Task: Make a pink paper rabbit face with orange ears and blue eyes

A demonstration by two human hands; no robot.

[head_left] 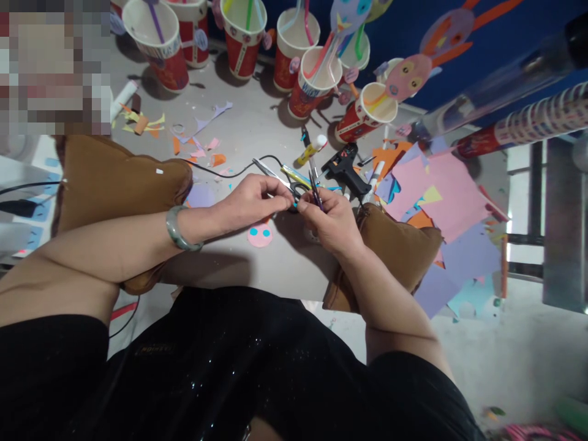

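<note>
Mid-frame, the right hand (334,222) grips dark scissors (315,191), blades upward, apparently so they meet the left hand (255,202), whose fingers pinch together (on what, I cannot tell). Just below lies a pink paper face (260,235). Paper cups (248,56) along the top hold straws (157,21).

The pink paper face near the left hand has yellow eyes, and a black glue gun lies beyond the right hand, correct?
Not quite: the head view shows blue eyes, not yellow, on the pink paper face near the left hand. The black glue gun lies beyond the right hand.
</note>
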